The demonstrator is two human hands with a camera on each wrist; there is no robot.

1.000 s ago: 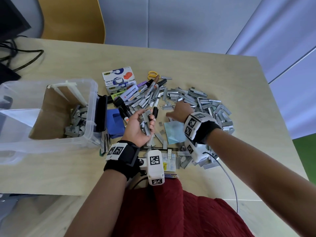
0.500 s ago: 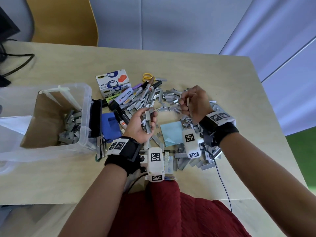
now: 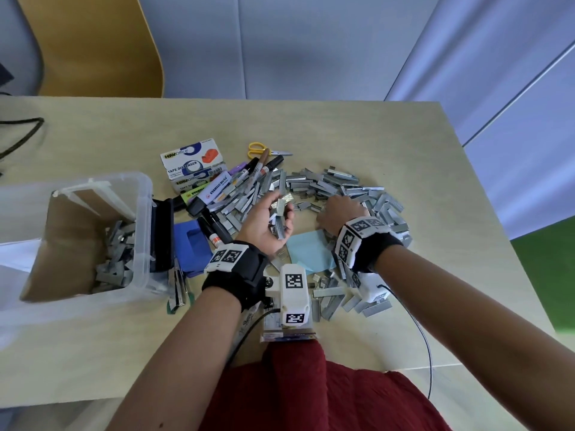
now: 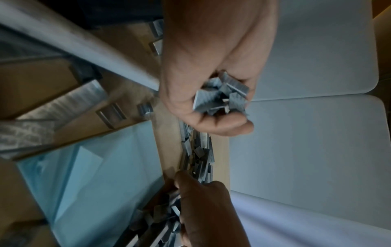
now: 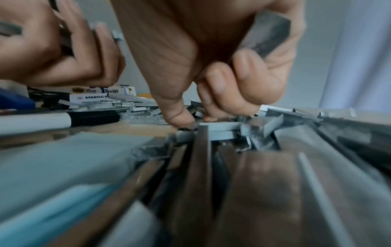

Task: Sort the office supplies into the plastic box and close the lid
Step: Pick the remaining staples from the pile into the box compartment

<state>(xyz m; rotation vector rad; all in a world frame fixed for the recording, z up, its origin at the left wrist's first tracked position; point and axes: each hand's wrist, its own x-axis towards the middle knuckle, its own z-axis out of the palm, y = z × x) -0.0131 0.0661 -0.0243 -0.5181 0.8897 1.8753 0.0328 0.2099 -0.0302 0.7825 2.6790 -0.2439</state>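
A heap of grey staple strips (image 3: 326, 185) lies on the table around a light blue note pad (image 3: 311, 251). My left hand (image 3: 280, 213) is palm up and cupped, and it holds a bunch of strips (image 4: 222, 97). My right hand (image 3: 334, 209) is palm down on the heap to the right of it. Its thumb and fingers (image 5: 182, 117) pinch at strips on the table, and another strip (image 5: 264, 38) is tucked under its curled fingers. The clear plastic box (image 3: 144, 213) stands open at the left with several strips (image 3: 115, 253) inside.
Two tape dispenser cartons (image 3: 193, 160), markers and a highlighter (image 3: 214, 189) and yellow scissors (image 3: 258, 147) lie behind the heap. A blue object (image 3: 189, 244) and a black one (image 3: 161, 234) sit beside the box. A yellow chair (image 3: 93, 42) stands behind the table.
My right hand lifted from the heap half a second ago with strips pinched, and has come back down onto it. My left hand stayed cupped, holding its strips.
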